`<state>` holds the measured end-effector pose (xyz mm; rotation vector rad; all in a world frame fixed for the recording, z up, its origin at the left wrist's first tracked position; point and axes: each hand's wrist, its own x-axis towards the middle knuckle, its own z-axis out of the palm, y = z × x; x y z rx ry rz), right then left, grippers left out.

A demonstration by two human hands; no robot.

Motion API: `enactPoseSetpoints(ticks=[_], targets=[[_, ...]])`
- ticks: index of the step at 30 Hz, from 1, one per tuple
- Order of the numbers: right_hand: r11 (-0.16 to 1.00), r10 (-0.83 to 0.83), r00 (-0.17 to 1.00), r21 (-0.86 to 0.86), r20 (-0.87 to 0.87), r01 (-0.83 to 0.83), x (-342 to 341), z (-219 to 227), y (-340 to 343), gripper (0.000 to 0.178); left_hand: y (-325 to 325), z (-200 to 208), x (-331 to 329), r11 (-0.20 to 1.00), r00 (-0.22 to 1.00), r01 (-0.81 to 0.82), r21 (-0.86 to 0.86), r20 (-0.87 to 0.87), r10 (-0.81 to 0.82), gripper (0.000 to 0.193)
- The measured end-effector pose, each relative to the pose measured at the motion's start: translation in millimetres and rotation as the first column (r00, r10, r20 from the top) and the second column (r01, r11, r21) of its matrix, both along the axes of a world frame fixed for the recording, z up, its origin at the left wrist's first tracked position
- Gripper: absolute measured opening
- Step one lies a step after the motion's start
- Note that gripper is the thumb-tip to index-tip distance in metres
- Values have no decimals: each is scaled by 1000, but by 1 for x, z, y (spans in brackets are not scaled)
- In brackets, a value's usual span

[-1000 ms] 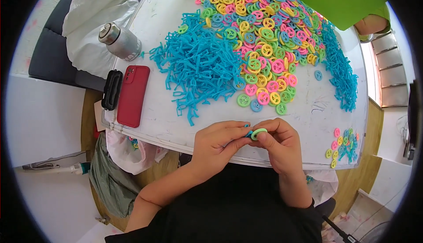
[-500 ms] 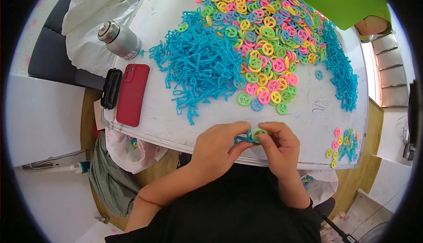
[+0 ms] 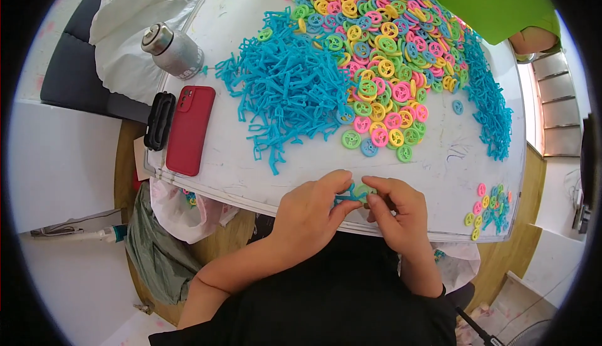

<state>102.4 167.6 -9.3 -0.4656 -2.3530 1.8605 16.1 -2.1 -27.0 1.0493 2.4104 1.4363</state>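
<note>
A: Report the hands.

B: Both work at the desk's (image 3: 232, 177) near edge, about its middle. The left hand (image 3: 310, 211) pinches a small blue piece (image 3: 347, 194) between thumb and fingertips. The right hand (image 3: 401, 211) grips a green ring (image 3: 365, 190) the same way. The 2 parts meet between the hands, touching each other, just above the edge.

A: Are the grips firm?

B: Both are closed on their parts. How the parts join is hidden by the fingers; I cannot tell.

A: Stock on the desk?

B: 1 blue heap (image 3: 288, 89) of thin stick-like pieces lies left of centre. Beside it, touching on its right, a spread of rings (image 3: 376, 51) in pink, yellow, green and blue runs to the far edge. A second blue strip (image 3: 489, 108) follows the right edge. A small cluster of mixed pieces (image 3: 488, 209) sits at the near right corner, well apart from the hands.

A: Other items?

B: A red phone (image 3: 190, 130) lies near the left edge, with a black clip-like object (image 3: 159, 120) just beside it at the rim. A metal bottle (image 3: 172, 50) lies tilted farther along that edge, at the rim. A green sheet (image 3: 495, 1) covers the far right corner. A white bag (image 3: 135, 29) rests off the desk, beyond the bottle.
</note>
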Motion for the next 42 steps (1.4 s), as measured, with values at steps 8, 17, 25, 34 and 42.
enactPoseSetpoints(ticks=[8,17,25,34,42], targets=[[990,110,990,96,-83,-102,-2,-7,6,26,-1,2,4,998,991,-47,-50,-124,40,49],[820,67,986,-572,155,34,5,-17,22,26,-7,13,-13,933,916,350,88,-239,-321,42],[687,-202,964,678,-171,264,-6,-16,31,25,-12,9,-20,937,935,325,132,-191,-298,31],[497,-129,975,839,-179,220,-13,-18,33,24,-10,7,-14,987,780,49,151,612,-132,23],[844,-100,991,520,-92,133,-3,-7,32,17,-1,7,-16,974,740,18,226,652,-165,22]])
